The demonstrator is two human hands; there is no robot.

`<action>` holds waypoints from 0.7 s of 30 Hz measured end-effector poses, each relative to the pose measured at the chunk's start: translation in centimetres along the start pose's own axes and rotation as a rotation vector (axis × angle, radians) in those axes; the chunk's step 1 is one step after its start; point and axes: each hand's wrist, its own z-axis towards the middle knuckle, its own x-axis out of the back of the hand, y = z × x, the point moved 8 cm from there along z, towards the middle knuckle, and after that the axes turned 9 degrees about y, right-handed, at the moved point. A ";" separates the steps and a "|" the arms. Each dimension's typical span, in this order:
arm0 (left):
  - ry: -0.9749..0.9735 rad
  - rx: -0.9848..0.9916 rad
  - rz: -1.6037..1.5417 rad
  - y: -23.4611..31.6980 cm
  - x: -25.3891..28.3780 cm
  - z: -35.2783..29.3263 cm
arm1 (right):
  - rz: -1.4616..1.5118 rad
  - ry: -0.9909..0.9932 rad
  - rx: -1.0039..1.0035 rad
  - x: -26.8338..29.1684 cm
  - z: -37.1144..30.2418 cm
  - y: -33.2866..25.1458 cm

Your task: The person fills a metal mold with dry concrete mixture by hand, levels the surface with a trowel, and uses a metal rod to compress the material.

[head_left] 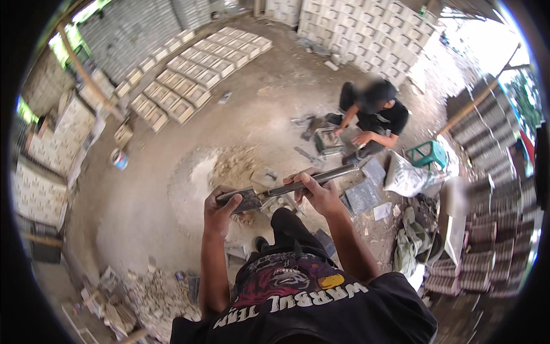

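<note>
We have our left hand (220, 211) clamped on a dark plate (247, 201), our right hand (318, 192) around a metal bar (340, 172); a co-worker (395, 118) crouches near a stool (427, 153).

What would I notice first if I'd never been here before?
Probably the two hands in the middle: the left hand grips a dark plate, the right hand a long bar. Next, rows of pale blocks on the ground at upper left, and the bright green stool at right, near a crouching person.
</note>
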 end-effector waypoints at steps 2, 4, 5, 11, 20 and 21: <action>-0.042 -0.071 0.010 2.0 -2.5 1.0 | 0.058 0.050 0.076 0.9 -0.1 -2.0; -0.075 -0.122 0.007 3.8 -4.9 1.7 | 0.103 0.108 0.140 1.3 -0.6 -4.2; -0.075 -0.141 -0.030 4.4 -5.9 1.9 | 0.109 0.159 0.157 1.8 -0.9 -4.8; -0.148 -0.114 -0.105 5.1 -8.8 3.8 | 0.099 0.179 0.259 2.4 -2.2 -7.7; -0.162 0.017 0.082 1.8 -12.0 6.3 | -0.056 0.159 0.264 5.8 1.5 -10.1; -0.144 0.004 0.076 1.3 -12.1 6.7 | -0.069 0.121 0.233 6.2 2.7 -9.9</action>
